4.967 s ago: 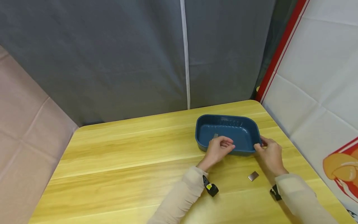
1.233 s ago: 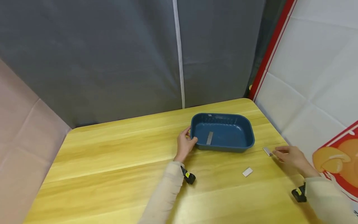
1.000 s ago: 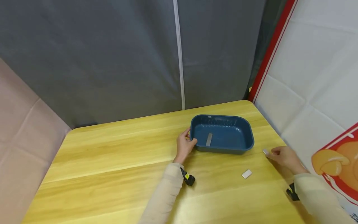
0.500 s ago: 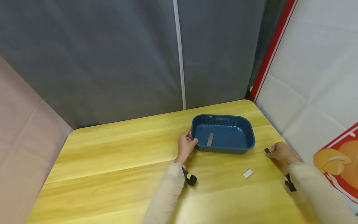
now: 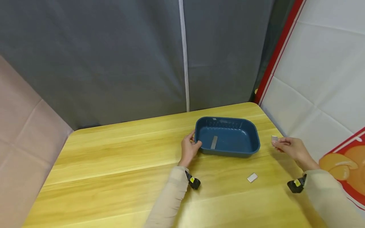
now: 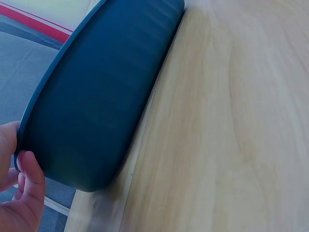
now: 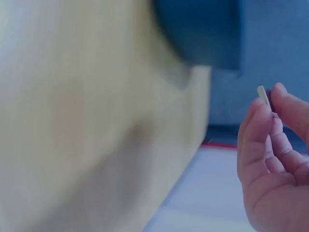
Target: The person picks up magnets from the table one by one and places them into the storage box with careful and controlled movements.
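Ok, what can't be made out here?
- Held piece: head view, partly covered by right hand.
- Inside of tray: left wrist view, hidden by its wall.
- Left hand: left wrist view, cut by left edge.
- Any markings on table piece: head view, too small.

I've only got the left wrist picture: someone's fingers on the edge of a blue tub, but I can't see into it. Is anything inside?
Observer: Yes. From the head view, a grey strip lies on the bottom of the blue tub.
Visitor: And what's the other hand up to?
Observer: The right hand pinches a small flat piece.
Visitor: Any more like that lying around?
Observer: One similar-looking loose piece lies on the table, nearer the person than the tub.
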Available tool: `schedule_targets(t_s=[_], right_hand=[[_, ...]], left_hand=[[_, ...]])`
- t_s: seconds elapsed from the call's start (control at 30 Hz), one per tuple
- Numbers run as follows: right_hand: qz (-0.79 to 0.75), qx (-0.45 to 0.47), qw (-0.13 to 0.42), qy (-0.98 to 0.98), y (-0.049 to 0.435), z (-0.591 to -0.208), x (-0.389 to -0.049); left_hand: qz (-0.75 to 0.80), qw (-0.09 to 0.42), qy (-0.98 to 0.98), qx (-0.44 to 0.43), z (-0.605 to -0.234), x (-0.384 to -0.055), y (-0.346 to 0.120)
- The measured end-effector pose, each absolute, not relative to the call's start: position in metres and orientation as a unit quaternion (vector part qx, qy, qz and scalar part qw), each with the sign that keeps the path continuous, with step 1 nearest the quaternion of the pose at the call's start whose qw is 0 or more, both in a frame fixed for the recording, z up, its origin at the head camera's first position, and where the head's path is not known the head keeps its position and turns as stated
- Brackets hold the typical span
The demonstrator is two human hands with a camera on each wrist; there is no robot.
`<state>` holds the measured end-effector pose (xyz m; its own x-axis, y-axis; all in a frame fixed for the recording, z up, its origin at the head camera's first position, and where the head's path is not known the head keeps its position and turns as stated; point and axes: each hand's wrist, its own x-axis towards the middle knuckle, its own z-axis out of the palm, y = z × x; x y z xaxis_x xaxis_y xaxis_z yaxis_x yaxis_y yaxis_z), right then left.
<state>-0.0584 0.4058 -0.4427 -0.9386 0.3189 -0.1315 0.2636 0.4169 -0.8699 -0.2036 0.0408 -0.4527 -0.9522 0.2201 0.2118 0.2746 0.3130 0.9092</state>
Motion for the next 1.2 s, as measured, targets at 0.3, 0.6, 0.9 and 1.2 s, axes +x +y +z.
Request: schedule_targets(t_s=[0.3,0.6,0.9,1.2], right_hand=[[0.482,-0.127,0.033,-0.866,0.337,-0.384,-0.09],[0.396,-0.103,0.004,-0.912,0.314,-0.387,-0.118],[0.231,-0.048,-0.006,-0.972,0.302,-0.403,-0.129],[0.181,-0.045,-0.053,-0.981,0.296,-0.409,-0.139]], left_hand=[[-0.573,0.02,-0.806,-0.148,-0.45,-0.202,0.041],[-0.583,0.018,-0.798,-0.153,-0.453,-0.201,0.043],[-0.596,0.008,-0.789,-0.15,-0.458,-0.196,0.047],[-0.585,0.014,-0.798,-0.147,-0.454,-0.2,0.051]])
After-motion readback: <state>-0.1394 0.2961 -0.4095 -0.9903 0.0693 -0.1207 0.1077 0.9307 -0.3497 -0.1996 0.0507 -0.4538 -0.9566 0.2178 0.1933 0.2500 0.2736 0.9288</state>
